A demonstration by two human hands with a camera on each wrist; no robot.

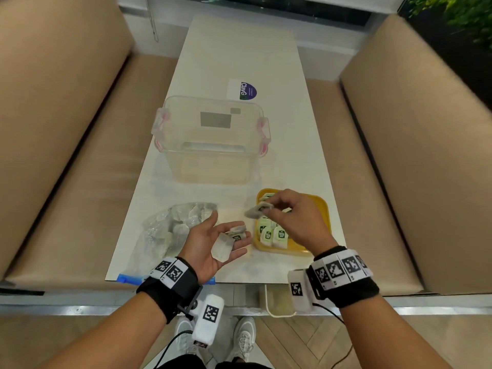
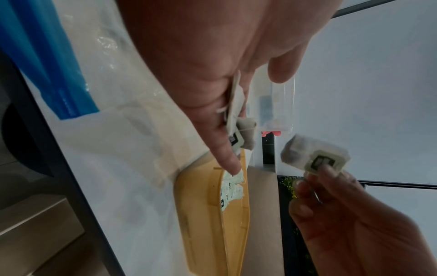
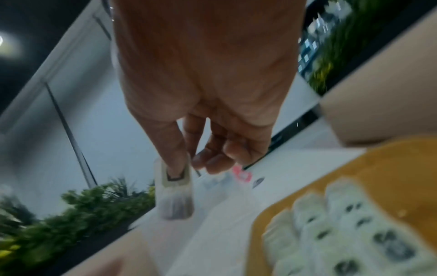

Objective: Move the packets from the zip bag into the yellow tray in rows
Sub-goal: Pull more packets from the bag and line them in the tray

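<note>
My left hand (image 1: 229, 227) lies palm up over the table's near edge, fingers relaxed, with two tea packets (image 1: 222, 249) resting on it; the left wrist view shows these packets (image 2: 236, 104) against the fingers. My right hand (image 1: 269, 207) hovers over the left part of the yellow tray (image 1: 323, 206) and pinches one packet (image 1: 254, 212) by its green tag (image 2: 319, 162); the pouch (image 3: 175, 198) hangs below the fingertips. Several green-tagged packets (image 1: 271, 233) lie in rows in the tray's near left. The clear zip bag (image 1: 165, 230) with more packets lies left of my left hand.
An open clear plastic box (image 1: 210, 139) with pink clips stands on the white table (image 1: 239, 49) behind the bag and tray. A round sticker (image 1: 246, 90) lies further back. Beige benches flank the table. The bag's blue zip strip (image 1: 127, 278) hangs at the near edge.
</note>
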